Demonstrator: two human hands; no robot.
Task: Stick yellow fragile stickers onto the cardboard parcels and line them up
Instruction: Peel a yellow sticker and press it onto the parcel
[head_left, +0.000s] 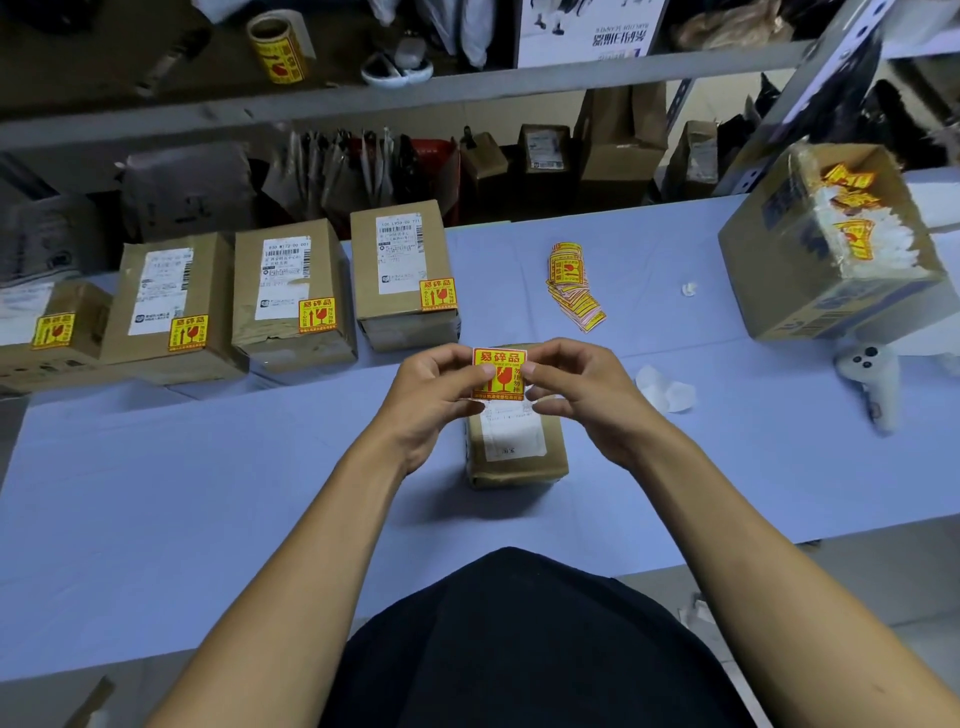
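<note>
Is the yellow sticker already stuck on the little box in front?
No, both hands, left hand and right hand, pinch the yellow fragile sticker in the air above the small parcel.

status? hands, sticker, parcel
Left hand and right hand: both grip one yellow sticker. Held above unlabelled parcel, not yet stuck. Four labelled parcels lined up behind. Nothing in the way.

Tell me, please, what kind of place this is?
Probably a parcel packing or dispatch room. Labelled cardboard parcels stand in a row on the table, loose fragile stickers lie nearby, and shelves behind hold more packages.
</note>
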